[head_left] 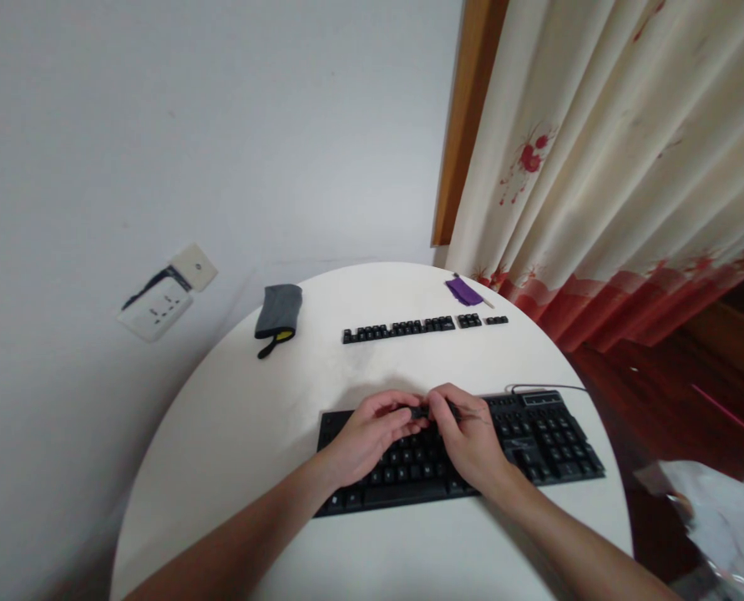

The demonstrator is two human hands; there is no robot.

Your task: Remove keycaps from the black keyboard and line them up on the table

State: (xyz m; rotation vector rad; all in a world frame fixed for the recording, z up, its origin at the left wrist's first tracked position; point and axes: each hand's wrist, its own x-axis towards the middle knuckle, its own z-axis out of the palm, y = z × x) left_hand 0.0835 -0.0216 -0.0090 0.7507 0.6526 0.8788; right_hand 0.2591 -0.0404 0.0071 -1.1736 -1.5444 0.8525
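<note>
Two hands of ours work close together above the black keyboard (550,434), which we take as our landmark; it lies on the round white bench (221,442), nearest to us. Our left hand (375,432) is over the left half of the keyboard, its fingers drawn together on a small black piece (417,411). Our right hand (470,442) is just beside it, over the middle of the keyboard, its fingers pinched around a slender wire tool (472,414), whose thin strands run out across the back of the hand. Where the two sets of fingertips meet, we cannot tell whether the tool touches the piece. The piece is above the keyboard's upper keys, partly hidden by our fingers.

Beyond the keyboard, apart from it, black keycaps (377,333) stand in a line, one long run and two short groups. Beyond the keyboard's left end lies a grey pouch (280,309) with a yellow lining and a dark loop. Farther beyond the keyboard than the keycaps, we see a purple cloth (463,291). A thin cable (544,386) runs along the keyboard's far edge at its right end.
</note>
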